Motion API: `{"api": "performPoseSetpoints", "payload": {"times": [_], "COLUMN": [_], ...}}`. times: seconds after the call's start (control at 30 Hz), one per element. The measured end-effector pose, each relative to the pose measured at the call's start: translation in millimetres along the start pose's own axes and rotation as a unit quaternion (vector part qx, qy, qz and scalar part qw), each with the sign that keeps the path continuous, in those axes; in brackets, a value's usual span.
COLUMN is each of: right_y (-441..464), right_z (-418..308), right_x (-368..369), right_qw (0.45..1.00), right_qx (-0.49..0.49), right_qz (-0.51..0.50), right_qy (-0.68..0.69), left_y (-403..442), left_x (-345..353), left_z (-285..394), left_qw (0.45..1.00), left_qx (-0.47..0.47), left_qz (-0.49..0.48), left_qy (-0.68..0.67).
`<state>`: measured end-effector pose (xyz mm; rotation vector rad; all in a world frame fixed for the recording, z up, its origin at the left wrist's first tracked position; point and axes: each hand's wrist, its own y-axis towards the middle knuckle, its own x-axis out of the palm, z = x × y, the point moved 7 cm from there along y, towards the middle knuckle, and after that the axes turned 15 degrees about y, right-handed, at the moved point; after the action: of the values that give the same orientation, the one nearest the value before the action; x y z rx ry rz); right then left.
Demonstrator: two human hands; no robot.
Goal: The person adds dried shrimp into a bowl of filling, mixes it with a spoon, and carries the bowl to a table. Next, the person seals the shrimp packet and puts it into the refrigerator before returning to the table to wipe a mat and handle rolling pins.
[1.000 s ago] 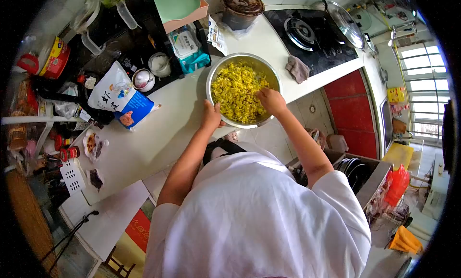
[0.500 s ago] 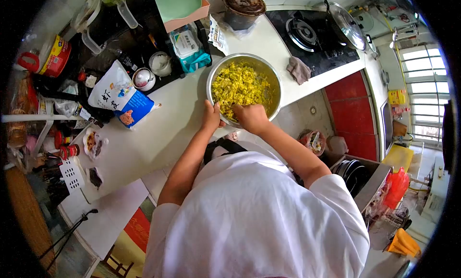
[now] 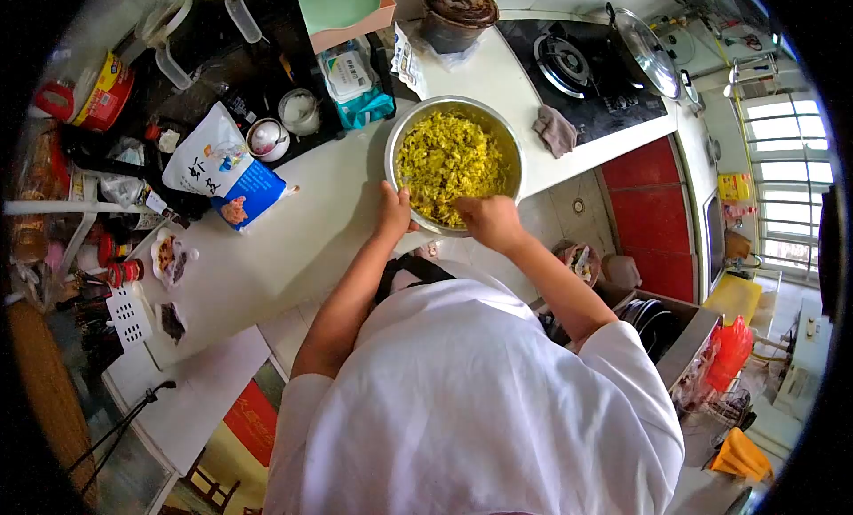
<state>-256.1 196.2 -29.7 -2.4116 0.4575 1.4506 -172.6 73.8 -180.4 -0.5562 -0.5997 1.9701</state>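
Observation:
A round metal bowl (image 3: 509, 146) stands at the counter's edge in front of me. Chopped yellow-green food (image 3: 451, 159) fills much of it. My left hand (image 3: 394, 211) grips the near-left rim, thumb on top and fingers below. Over the near-right side of the bowl, my right hand (image 3: 491, 220) is closed with its fingertips down at the food. Whatever it may be holding is hidden by the hand and the food.
A white-and-blue bag (image 3: 222, 164) and two small jars (image 3: 299, 113) stand left on the counter (image 3: 293, 213). Behind the bowl are a wipes pack (image 3: 348, 75) and a dark pot (image 3: 456, 19). A grey cloth (image 3: 555, 130) lies beside the gas stove (image 3: 569, 66).
My right hand has shifted slightly right along the near side of the bowl, and the food's surface looks rearranged. My left hand keeps its grip on the rim.

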Motion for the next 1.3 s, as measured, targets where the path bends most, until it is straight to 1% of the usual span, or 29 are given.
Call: {"api": "performPoseSetpoints", "payload": {"times": [0.03, 0.1, 0.13, 0.17, 0.23, 0.27, 0.33, 0.37, 0.43, 0.47, 0.5, 0.57, 0.6, 0.63, 0.67, 0.7, 0.8, 0.83, 0.9, 0.93, 0.97, 1.0, 1.07, 1.1, 1.13, 1.17, 1.23, 1.27, 1.3], "right_y": [-1.2, -3.6, -3.3, -2.0, 1.7, 3.7, 8.4, 13.9, 26.5, 35.3, 48.4, 67.2, 73.1, 76.2, 76.1, 72.3, 49.1, 37.2, 12.2, 1.8, -7.9, -16.3, -25.9, -28.4, -28.1, -28.7, -25.3, -23.9, -23.5], "right_z": [2.5, 8.7, 25.5, 34.1, 53.8, 52.9, 50.1, 50.2, 51.0, 50.2, 51.6, 71.6, 78.0, 89.3, 92.5, 92.9, 99.7, 101.2, 82.3, 78.0, 72.7, 66.7, 49.6, 44.0, 47.2, 43.4, 27.4, 26.1, 24.7], "right_x": [4.2, 16.7, 21.7, 16.0, 1.9, -6.6, -32.4, -33.3, -46.4, -47.8, -43.3, -26.2, -19.5, -9.6, -5.8, -8.6, -14.0, -16.3, -26.7, -25.7, -26.8, -28.1, -22.9, -21.3, -8.6, -6.5, -2.4, 1.4, 3.0], "right_qw": [1.000, 0.998, 0.993, 0.993, 0.986, 0.986, 0.988, 0.988, 0.986, 0.980, 0.979, 0.953, 0.952, 0.942, 0.929, 0.930, 0.947, 0.948, 0.961, 0.961, 0.962, 0.961, 0.963, 0.965, 0.976, 0.975, 0.982, 0.983, 0.984], "right_qx": [0.001, 0.002, 0.014, 0.015, 0.054, 0.055, 0.100, 0.100, 0.119, 0.120, 0.121, 0.188, 0.189, 0.225, 0.258, 0.257, 0.296, 0.294, 0.241, 0.238, 0.224, 0.210, 0.210, 0.210, 0.181, 0.182, 0.143, 0.138, 0.135], "right_qz": [0.002, -0.021, -0.055, -0.054, -0.038, -0.038, 0.002, 0.001, 0.117, 0.149, 0.151, 0.178, 0.180, 0.167, 0.152, 0.152, 0.066, 0.066, 0.083, 0.082, 0.104, 0.127, 0.128, 0.128, 0.114, 0.115, 0.118, 0.112, 0.111], "right_qy": [0.001, -0.059, -0.102, -0.101, -0.153, -0.153, -0.116, -0.115, -0.007, 0.061, 0.061, 0.156, 0.157, 0.187, 0.216, 0.216, 0.110, 0.106, 0.111, 0.110, 0.119, 0.128, 0.111, 0.093, 0.045, 0.047, 0.038, 0.035, 0.038], "left_y": [-0.1, -1.3, -2.2, -5.7, -13.3, -14.1, -15.6, -15.6, -15.3, -16.3, -17.8, -16.0, -11.9, -7.8, -9.7, -11.9, -13.9, -13.2, -10.6, -10.5, -13.3, -17.1, -20.0, -29.6, -45.6, -58.2, -106.0, -104.2, -95.7], "left_x": [-1.7, -3.1, -3.8, -3.7, -8.7, -7.9, -8.6, -8.2, -7.9, -7.5, -9.0, -7.7, -7.9, -8.4, -8.7, -9.4, -11.3, -10.2, -10.6, -12.3, -14.6, -15.8, -17.0, -32.6, -37.7, -42.2, -47.3, -46.4, -37.2], "left_z": [-0.2, 1.3, 1.9, 3.9, 16.3, 17.2, 17.5, 17.0, 16.2, 18.4, 21.0, 17.0, 12.2, 7.7, 10.9, 14.1, 16.7, 18.1, 19.1, 18.0, 19.2, 20.4, 18.6, 31.5, 47.1, 58.1, 107.5, 108.6, 111.3], "left_qw": [1.000, 1.000, 1.000, 1.000, 0.997, 0.997, 0.997, 0.997, 0.995, 0.995, 0.996, 0.997, 0.994, 0.990, 0.990, 0.991, 0.991, 0.991, 0.991, 0.990, 0.989, 0.990, 0.991, 0.933, 0.823, 0.822, 0.742, 0.741, 0.759], "left_qx": [0.001, 0.003, 0.004, 0.004, 0.047, 0.047, 0.050, 0.049, 0.041, 0.043, 0.037, 0.031, 0.038, 0.045, 0.046, 0.048, 0.050, 0.052, 0.058, 0.061, 0.061, 0.046, 0.033, 0.114, 0.189, 0.190, 0.314, 0.312, 0.346], "left_qz": [0.011, 0.012, 0.012, 0.011, 0.061, 0.061, 0.067, 0.067, 0.089, 0.086, 0.079, 0.072, 0.102, 0.131, 0.130, 0.121, 0.119, 0.120, 0.120, 0.120, 0.122, 0.119, 0.115, 0.257, 0.384, 0.384, 0.440, 0.441, 0.369], "left_qy": [0.002, 0.012, 0.020, 0.022, 0.007, 0.008, 0.010, 0.010, 0.005, 0.007, 0.015, 0.025, 0.018, 0.010, 0.010, 0.014, 0.016, 0.020, 0.032, 0.051, 0.050, 0.055, 0.061, 0.223, 0.373, 0.376, 0.397, 0.399, 0.410]}}
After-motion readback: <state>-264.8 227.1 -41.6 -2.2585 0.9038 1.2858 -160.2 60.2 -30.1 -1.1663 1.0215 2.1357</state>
